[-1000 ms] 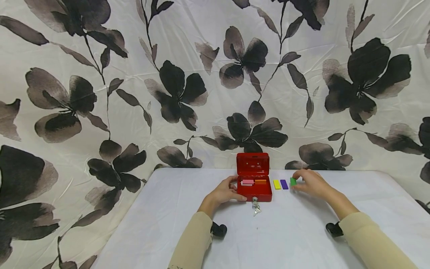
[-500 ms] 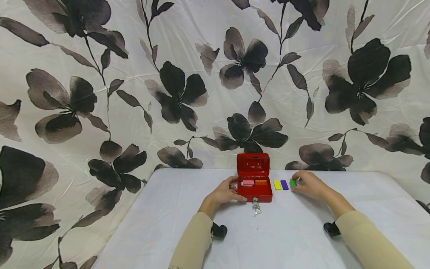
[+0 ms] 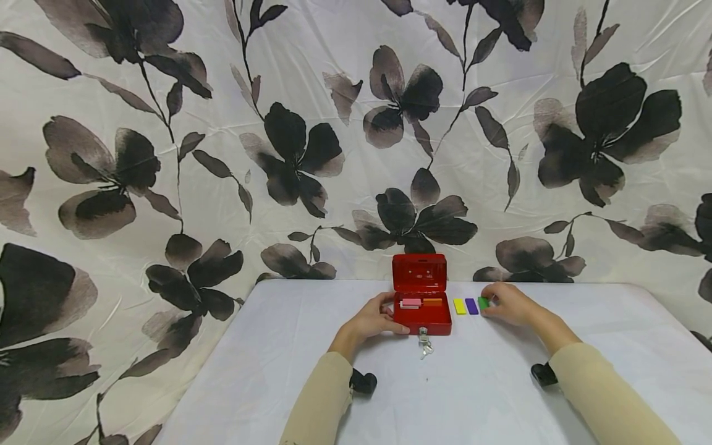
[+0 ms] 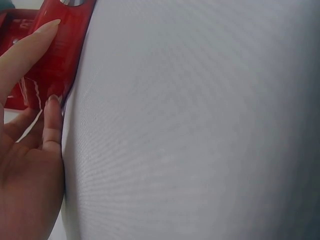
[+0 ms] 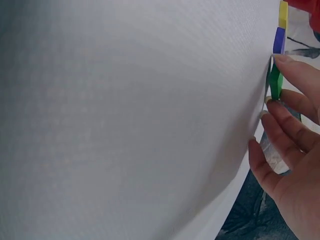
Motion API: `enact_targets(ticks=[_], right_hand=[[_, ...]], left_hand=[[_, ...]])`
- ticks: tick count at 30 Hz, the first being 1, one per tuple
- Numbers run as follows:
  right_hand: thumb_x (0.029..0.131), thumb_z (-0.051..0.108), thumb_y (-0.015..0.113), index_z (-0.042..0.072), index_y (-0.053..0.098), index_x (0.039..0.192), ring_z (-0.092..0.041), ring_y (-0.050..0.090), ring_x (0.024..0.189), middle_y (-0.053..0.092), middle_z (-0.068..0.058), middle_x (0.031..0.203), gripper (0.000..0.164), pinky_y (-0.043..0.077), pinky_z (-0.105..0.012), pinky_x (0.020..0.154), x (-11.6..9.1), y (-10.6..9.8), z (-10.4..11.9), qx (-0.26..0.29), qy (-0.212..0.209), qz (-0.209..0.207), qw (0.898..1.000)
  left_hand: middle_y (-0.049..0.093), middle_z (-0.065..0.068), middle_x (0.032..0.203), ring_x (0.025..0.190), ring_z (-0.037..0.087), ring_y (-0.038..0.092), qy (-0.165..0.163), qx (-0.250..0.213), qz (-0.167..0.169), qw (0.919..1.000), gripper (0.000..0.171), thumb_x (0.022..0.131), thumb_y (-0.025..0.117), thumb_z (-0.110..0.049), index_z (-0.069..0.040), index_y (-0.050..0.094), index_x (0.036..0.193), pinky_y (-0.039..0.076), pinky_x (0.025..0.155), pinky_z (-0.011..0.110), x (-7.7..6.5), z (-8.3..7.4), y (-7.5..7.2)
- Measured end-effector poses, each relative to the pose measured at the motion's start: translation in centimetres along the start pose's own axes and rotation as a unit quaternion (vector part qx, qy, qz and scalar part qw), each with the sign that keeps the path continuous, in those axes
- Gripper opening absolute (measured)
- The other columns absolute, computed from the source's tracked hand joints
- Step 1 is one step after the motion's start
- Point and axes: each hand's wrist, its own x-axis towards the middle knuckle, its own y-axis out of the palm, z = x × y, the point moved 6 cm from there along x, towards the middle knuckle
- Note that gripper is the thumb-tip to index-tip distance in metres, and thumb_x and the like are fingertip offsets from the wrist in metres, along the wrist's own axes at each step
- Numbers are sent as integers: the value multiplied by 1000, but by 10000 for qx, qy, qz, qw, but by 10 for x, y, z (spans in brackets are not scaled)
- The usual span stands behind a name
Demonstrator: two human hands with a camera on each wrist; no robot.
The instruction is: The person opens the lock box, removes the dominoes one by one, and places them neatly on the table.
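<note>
A red cash box [image 3: 423, 318] stands with its lid up at the back of the table. Inside it lie a pink block [image 3: 411, 303] and an orange block [image 3: 432, 301]. My left hand [image 3: 368, 320] grips the box's front left corner, thumb on the front face and fingers at the side [image 4: 30, 165]. Right of the box, my right hand [image 3: 512, 304] pinches a small green block [image 5: 275, 81] between thumb and fingers, down at the tabletop. Beside it lie a purple block [image 3: 471, 306] and a yellow block [image 3: 459, 306], in a row toward the box.
Keys [image 3: 426, 350] hang from the lock on the box's front, over the white tabletop [image 3: 434, 402]. Behind the table's back edge hangs a white cloth [image 3: 334, 154] with dark flowers. A black strap mount [image 3: 363, 382] sits at each wrist.
My right hand has shifted slightly left and lowered the green block, which now tilts down beside the purple one. The left hand keeps its place on the cash box.
</note>
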Motion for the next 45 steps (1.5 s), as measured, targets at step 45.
enact_targets(ticks=[45], right_hand=[[85, 11, 80, -17, 52, 130, -44, 59, 106, 61, -27, 113, 59, 45, -61, 97, -4, -3, 6, -85, -75, 71, 9999]], left_hand=[[61, 8, 110, 98, 23, 56, -23, 90, 64, 9999, 92, 75, 92, -15, -12, 43, 153, 54, 86, 34, 5, 5, -1]])
